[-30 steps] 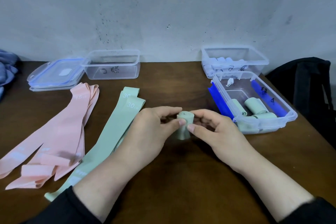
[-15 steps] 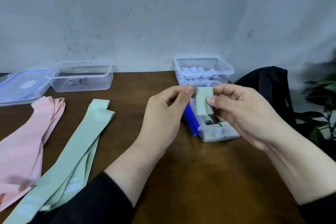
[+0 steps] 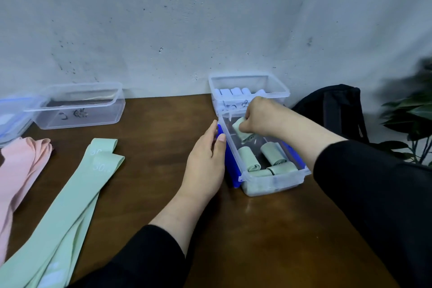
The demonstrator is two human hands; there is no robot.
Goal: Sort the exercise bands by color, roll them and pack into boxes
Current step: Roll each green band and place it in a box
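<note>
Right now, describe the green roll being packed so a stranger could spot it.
Find the clear box with blue clips nearest the person on the wooden table. Several green rolls lie inside; the one meant is at the far end, the only one gripped by the right hand.

Soft, even light is falling on the wall (image 3: 210,18), w/ faint shadows. Right of the wall, the plant (image 3: 411,114) is blurring; wide-angle distortion is bending edges.

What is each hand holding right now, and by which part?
The right hand grips a rolled green band by its upper end, inside the clear box. The left hand holds nothing; its straight fingers rest against the box's blue side.
</note>
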